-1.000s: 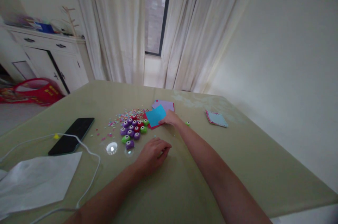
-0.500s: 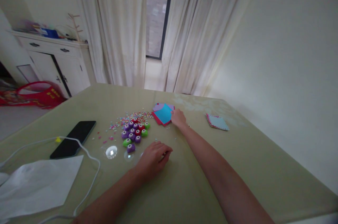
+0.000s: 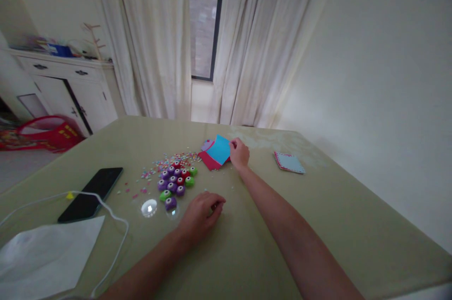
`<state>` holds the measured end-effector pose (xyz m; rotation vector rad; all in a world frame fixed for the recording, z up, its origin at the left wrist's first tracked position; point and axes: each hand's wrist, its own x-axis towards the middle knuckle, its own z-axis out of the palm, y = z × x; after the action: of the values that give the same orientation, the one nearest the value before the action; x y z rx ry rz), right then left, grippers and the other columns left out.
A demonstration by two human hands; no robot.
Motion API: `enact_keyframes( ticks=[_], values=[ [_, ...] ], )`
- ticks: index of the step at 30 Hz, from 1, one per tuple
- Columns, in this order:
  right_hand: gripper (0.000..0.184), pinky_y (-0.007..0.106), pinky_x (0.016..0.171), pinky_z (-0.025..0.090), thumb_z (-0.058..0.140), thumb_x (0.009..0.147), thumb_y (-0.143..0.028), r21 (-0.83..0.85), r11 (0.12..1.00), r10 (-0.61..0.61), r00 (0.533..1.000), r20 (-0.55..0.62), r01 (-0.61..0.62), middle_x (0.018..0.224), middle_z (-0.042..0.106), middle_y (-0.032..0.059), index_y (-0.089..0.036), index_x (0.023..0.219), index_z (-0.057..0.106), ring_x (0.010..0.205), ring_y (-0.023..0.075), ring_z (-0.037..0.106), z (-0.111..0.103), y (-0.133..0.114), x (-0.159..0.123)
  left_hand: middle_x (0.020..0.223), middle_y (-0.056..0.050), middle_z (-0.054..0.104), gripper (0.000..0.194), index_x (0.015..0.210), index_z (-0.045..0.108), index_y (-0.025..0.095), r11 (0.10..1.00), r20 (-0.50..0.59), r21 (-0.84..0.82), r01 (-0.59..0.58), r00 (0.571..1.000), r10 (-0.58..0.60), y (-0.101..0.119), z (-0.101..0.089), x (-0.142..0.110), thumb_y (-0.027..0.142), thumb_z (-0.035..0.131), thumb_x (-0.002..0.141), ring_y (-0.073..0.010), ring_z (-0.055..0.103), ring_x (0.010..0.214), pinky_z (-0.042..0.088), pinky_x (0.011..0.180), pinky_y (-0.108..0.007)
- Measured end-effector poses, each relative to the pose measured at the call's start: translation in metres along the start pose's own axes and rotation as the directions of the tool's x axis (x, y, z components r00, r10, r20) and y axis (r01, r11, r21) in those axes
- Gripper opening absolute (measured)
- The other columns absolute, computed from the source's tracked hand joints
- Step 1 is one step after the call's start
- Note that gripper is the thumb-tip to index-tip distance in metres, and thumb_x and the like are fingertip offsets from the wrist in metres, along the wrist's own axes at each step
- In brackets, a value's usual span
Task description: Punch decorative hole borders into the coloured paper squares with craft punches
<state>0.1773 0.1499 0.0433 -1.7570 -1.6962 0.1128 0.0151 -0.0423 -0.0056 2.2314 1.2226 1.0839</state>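
Observation:
My right hand [image 3: 239, 153] pinches the right edge of a bright blue square sheet [image 3: 218, 150], which is raised at a tilt. Beneath it lie red sheets [image 3: 209, 161] and a lilac piece [image 3: 206, 145]; I cannot tell paper from felt. Closer to me, my left hand [image 3: 202, 213] lies on the table with thumb and fingers curled together; whatever they hold, if anything, is too small to make out. Beyond it sits a cluster of purple, red and green beads with white-ringed holes [image 3: 172, 186]. Tiny multicoloured pieces [image 3: 165, 162] are scattered behind the beads.
A small stack of light-blue and pink squares with a dotted edge [image 3: 289, 163] lies at the right. To the left are a black phone [image 3: 92, 193], a white cable [image 3: 118, 217] and a white sheet [image 3: 52, 253]. Curtains [image 3: 155, 45] hang behind the table [image 3: 335, 224].
My right hand has lifted the blue sheet slightly off the red ones. The left hand stays in place, curled. The whole view has shifted a little.

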Motion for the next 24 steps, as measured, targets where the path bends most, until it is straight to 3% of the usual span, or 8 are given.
enact_keyframes(
  ticks=[4,8,11,14,17,18,21,24],
  values=[
    [0.032,0.035,0.103,0.045,0.052,0.106,-0.03,0.042,0.995,-0.086,0.992,-0.094,0.091,0.129,0.07,0.0139,-0.02,0.117,0.08,0.121,0.0273,0.06,-0.005,0.003,0.0,0.088,-0.006,0.08,0.021,0.103,0.076,0.022,1.0,-0.003,-0.014,0.023,1.0,-0.023,-0.002,0.0,0.0,0.024,0.055,0.1,-0.0227,0.074,0.082,0.057,0.077,-0.035],
    [0.036,0.035,0.094,0.048,0.051,0.106,-0.029,0.081,0.985,-0.143,0.982,-0.119,0.153,0.11,0.071,0.0132,-0.018,0.123,0.08,0.101,0.0256,0.065,-0.012,0.005,-0.004,0.089,-0.006,0.08,0.021,0.104,0.075,0.022,0.999,-0.022,-0.023,0.042,0.999,-0.042,-0.002,0.001,-0.001,0.023,0.054,0.101,-0.0217,0.074,0.083,0.057,0.076,-0.033],
    [0.035,0.035,0.094,0.048,0.052,0.106,-0.028,0.103,0.976,-0.179,0.974,-0.136,0.193,0.107,0.071,0.012,-0.019,0.124,0.08,0.096,0.0241,0.066,-0.018,0.008,-0.012,0.09,-0.005,0.079,0.02,0.105,0.075,0.023,0.999,-0.144,-0.015,0.046,0.988,-0.047,0.0,-0.011,0.002,0.026,0.056,0.1,-0.0206,0.072,0.08,0.057,0.075,-0.032],
    [0.035,0.037,0.098,0.048,0.053,0.106,-0.031,0.153,0.955,-0.223,0.956,-0.192,0.254,0.105,0.072,0.0121,-0.02,0.125,0.08,0.095,0.0237,0.067,-0.026,0.013,-0.029,0.095,-0.006,0.077,0.023,0.111,0.073,0.021,0.983,-0.389,0.004,0.183,0.906,-0.167,-0.01,-0.047,0.009,0.034,0.057,0.1,-0.0205,0.07,0.079,0.057,0.075,-0.033],
    [0.03,0.039,0.093,0.052,0.056,0.105,-0.034,0.294,0.871,-0.299,0.899,-0.32,0.395,0.098,0.073,0.0115,-0.022,0.117,0.082,0.09,0.0244,0.067,-0.038,0.02,-0.058,0.105,-0.009,0.076,0.037,0.12,0.071,0.019,0.895,-0.587,0.014,0.446,0.728,-0.354,-0.036,-0.103,0.009,0.046,0.059,0.097,-0.0245,0.073,0.088,0.059,0.075,-0.035],
    [0.027,0.04,0.091,0.054,0.059,0.104,-0.034,0.333,0.83,-0.332,0.876,-0.349,0.447,0.096,0.074,0.0109,-0.024,0.113,0.082,0.09,0.0248,0.067,-0.042,0.024,-0.07,0.112,-0.011,0.075,0.044,0.125,0.069,0.018,0.845,-0.6,0.041,0.532,0.69,-0.405,-0.048,-0.122,0.005,0.049,0.06,0.095,-0.0263,0.074,0.091,0.06,0.077,-0.037],
    [0.018,0.037,0.079,0.057,0.064,0.102,-0.025,0.42,0.704,-0.427,0.814,-0.394,0.573,0.094,0.074,0.0086,-0.027,0.11,0.08,0.087,0.024,0.069,-0.056,0.039,-0.111,0.127,-0.019,0.073,0.062,0.137,0.061,0.013,0.626,-0.537,0.312,0.714,0.677,-0.504,-0.084,-0.17,-0.015,0.055,0.06,0.091,-0.0348,0.073,0.11,0.056,0.099,-0.049],
    [0.022,0.033,0.071,0.056,0.062,0.099,-0.01,0.474,0.574,-0.491,0.744,-0.453,0.668,0.089,0.072,0.0062,-0.023,0.111,0.074,0.08,0.0211,0.067,-0.064,0.054,-0.143,0.138,-0.033,0.065,0.084,0.148,0.048,0.002,0.392,-0.405,0.609,0.69,0.695,-0.594,-0.115,-0.203,-0.042,0.066,0.041,0.094,-0.0475,0.065,0.125,0.047,0.107,-0.057]
  ],
)
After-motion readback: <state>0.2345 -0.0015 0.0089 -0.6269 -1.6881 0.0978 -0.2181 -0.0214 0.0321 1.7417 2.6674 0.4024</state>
